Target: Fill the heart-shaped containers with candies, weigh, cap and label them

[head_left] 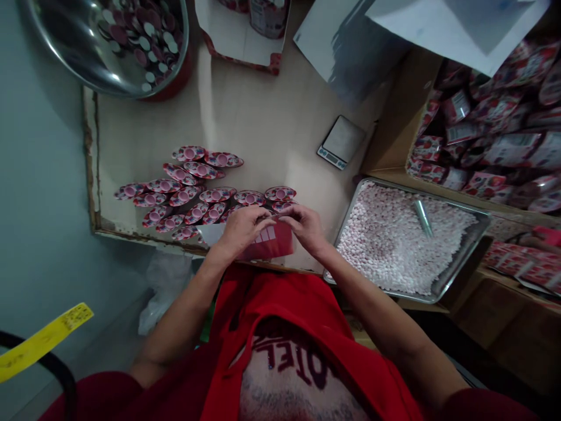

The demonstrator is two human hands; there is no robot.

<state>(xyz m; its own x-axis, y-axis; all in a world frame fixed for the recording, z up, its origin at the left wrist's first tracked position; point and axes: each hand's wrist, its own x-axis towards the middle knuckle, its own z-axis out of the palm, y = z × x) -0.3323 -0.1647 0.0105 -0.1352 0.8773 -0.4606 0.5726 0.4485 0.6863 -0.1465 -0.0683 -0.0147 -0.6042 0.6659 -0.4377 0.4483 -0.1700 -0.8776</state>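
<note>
Close to the table's front edge, my left hand (245,228) and my right hand (305,227) face each other with thumbs and fingers pinched. Between them is a pink-red pouch (284,238) with a pale printed panel, its upper edge at my fingertips. Whether its mouth is parted I cannot tell. Several printed pouches (216,195) stand upright in rows just beyond and left of my hands, each with a round pink piece in its opening. Under my left wrist lies a whitish flat sheet (210,233).
To the right, a metal tray (481,219) holds small white pellets (385,234) and a metal tube (423,217). A small scale (340,142) lies behind it. A cardboard box (401,111) of packets stands far right. A steel bowl (79,41) holds round discs at back left.
</note>
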